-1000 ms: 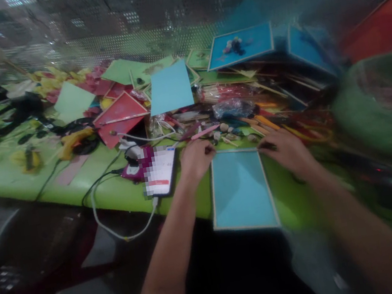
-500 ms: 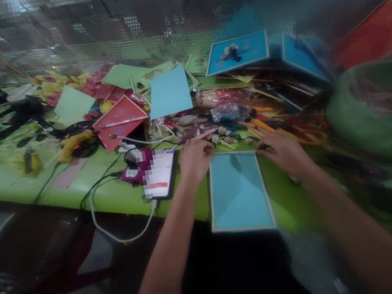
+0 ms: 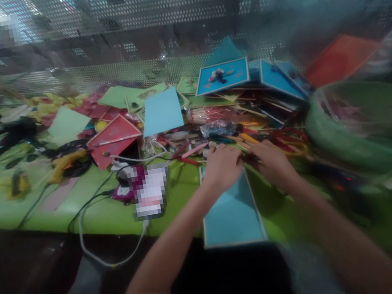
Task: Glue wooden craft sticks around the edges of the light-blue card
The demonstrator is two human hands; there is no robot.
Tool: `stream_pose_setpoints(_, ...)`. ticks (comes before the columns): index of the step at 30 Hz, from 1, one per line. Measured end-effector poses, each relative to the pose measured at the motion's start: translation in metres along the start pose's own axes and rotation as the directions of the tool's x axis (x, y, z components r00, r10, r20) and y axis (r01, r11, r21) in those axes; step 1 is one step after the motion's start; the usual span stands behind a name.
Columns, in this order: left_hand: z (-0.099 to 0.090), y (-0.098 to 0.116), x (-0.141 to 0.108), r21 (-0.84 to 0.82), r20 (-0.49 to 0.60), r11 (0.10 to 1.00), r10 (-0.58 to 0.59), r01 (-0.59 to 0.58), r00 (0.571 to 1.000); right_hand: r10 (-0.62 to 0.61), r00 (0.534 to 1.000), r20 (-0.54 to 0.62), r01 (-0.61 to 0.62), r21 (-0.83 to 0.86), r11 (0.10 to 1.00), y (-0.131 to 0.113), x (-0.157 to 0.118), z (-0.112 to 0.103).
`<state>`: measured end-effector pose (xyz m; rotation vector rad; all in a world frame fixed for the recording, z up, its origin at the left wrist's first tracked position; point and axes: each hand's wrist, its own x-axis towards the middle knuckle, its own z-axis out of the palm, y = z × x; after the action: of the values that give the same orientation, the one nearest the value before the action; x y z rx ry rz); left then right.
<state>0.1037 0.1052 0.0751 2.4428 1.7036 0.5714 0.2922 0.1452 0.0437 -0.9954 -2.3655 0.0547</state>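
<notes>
A light blue board [image 3: 232, 216] with pale strips along its edges lies at the front edge of the green table, its near end against my body. My left hand [image 3: 223, 165] reaches over the board's far edge, fingers bent and pointing toward the right. Close beside it, my right hand [image 3: 269, 160] has its fingertips curled inward near the far right corner. Both sets of fingertips nearly meet there; whatever they grip is hidden and blurred. Beyond the hands lie small stones [image 3: 211, 145] and a pink stick [image 3: 195, 150].
A phone [image 3: 152, 189] with a white cable lies left of the board, next to a purple power adapter [image 3: 128, 191]. A yellow glue gun [image 3: 67, 166] sits farther left. Coloured boards, including a blue one [image 3: 222, 76], pile up behind. A green basin [image 3: 368, 123] stands at right.
My left hand has moved right, from the board's far left corner to beside my right hand. My right hand stays near the far right corner. The view has shifted somewhat.
</notes>
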Motion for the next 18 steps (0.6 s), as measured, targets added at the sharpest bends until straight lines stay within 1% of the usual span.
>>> stream_pose_setpoints(3,0.002,-0.005,0.003,-0.022,0.023,1.000,0.001,0.000,1.000,-0.013,1.000,-0.002,0.013,-0.010,1.000,0.001,0.000,0.001)
stream_pose_setpoints(8,0.008,-0.012,0.001,-0.090,0.048,0.996,0.006,-0.002,0.999,-0.018,0.999,0.041,0.018,-0.006,1.000,0.000,-0.001,0.004)
stream_pose_setpoints(10,0.009,-0.013,0.001,-0.112,0.043,0.994,0.009,-0.005,0.999,-0.019,0.999,0.026,0.018,0.020,1.000,-0.001,0.000,0.003)
stream_pose_setpoints(12,0.008,-0.016,0.000,-0.141,0.022,0.990,0.002,0.001,1.000,0.004,1.000,-0.025,-0.003,0.048,0.999,-0.001,0.000,-0.002)
stream_pose_setpoints(14,0.005,-0.022,0.000,-0.192,-0.007,0.981,-0.026,0.024,1.000,0.084,0.990,-0.110,-0.078,0.059,0.995,0.002,-0.001,-0.008)
stream_pose_setpoints(16,0.002,-0.029,0.001,-0.286,-0.037,0.957,-0.062,0.049,0.997,0.186,0.962,-0.200,-0.180,0.050,0.982,0.009,-0.002,-0.013)
stream_pose_setpoints(18,0.000,-0.038,0.003,-0.405,-0.075,0.913,-0.091,0.053,0.993,0.246,0.938,-0.246,-0.247,0.025,0.969,0.020,-0.004,-0.014)
